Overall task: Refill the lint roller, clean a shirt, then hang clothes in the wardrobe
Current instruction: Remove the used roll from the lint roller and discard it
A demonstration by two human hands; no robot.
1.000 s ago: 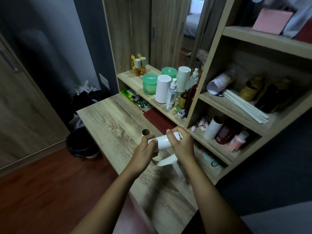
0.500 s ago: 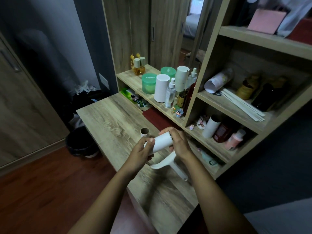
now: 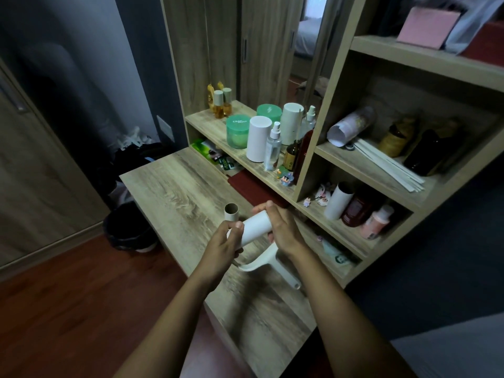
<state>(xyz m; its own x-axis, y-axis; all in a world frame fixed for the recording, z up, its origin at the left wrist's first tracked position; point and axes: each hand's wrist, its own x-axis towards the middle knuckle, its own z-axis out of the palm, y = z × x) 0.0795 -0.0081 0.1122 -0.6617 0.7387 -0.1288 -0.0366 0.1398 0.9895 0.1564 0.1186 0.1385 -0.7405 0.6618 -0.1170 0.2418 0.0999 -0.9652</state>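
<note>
Head view: both forearms reach in over the bench (image 3: 174, 195). Right hand (image 3: 283, 227) curls over the white roll (image 3: 256, 227); left hand (image 3: 223, 244) fingers pinch its near end. Roll plain, held above the bench, long axis tilted up-right. White handle (image 3: 268, 261) hangs beneath. Empty cardboard tube (image 3: 231, 212) stands upright just beside.

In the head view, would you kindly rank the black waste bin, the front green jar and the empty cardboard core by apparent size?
1. black waste bin
2. front green jar
3. empty cardboard core

The core stands nearest the camera yet looks smallest.
</note>
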